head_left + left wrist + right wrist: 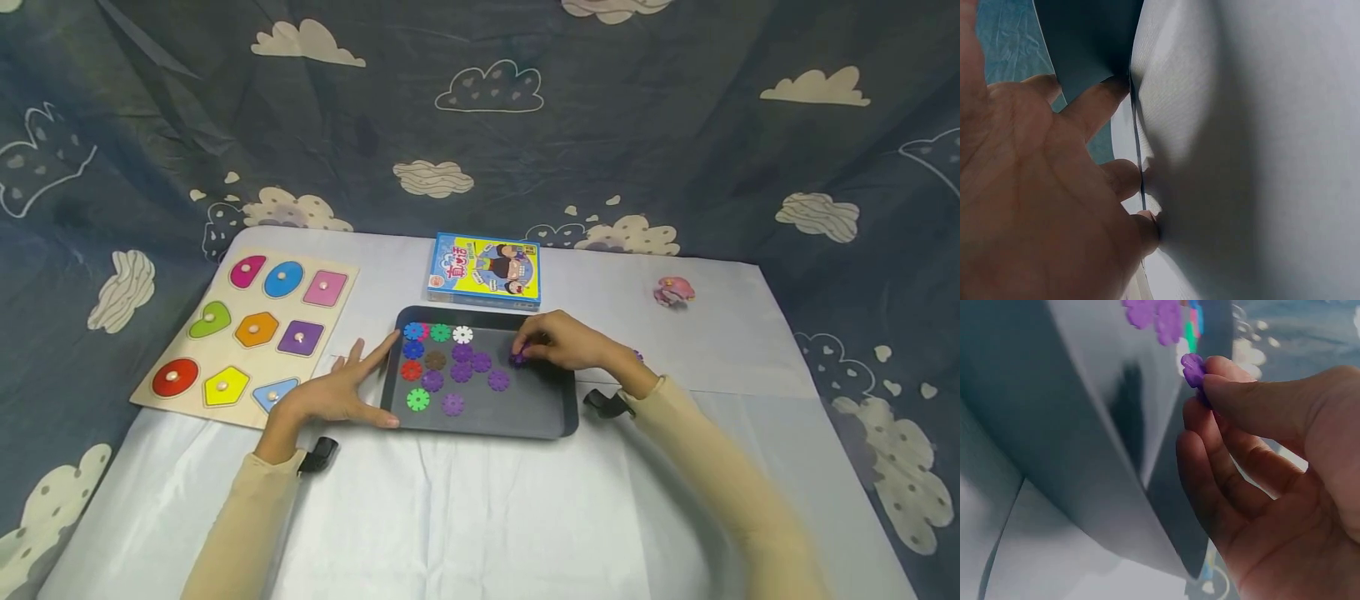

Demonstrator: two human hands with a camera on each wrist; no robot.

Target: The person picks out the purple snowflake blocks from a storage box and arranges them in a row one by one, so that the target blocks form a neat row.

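A dark grey tray [536, 412] lies on the white-covered table, with notched plastic discs in it. Several purple discs [498, 380] are in its middle, while green, blue, red, brown and white discs [462, 334] sit toward its left side. My right hand [562, 340] is over the tray's right part and pinches a purple disc [1194, 370] between thumb and index finger. At the tray's left edge, my left hand [335, 393] is spread, its fingers touching the rim. In the left wrist view the left palm [1041, 194] shows, with fingertips against the tray's side.
On the left lies a wooden shape puzzle board [247, 358] with coloured knobbed pieces. A blue and yellow box [486, 271] stands just behind the tray. At the right back sits a small pink toy [673, 291]. A cloud-printed dark curtain [495, 142] hangs behind the table.
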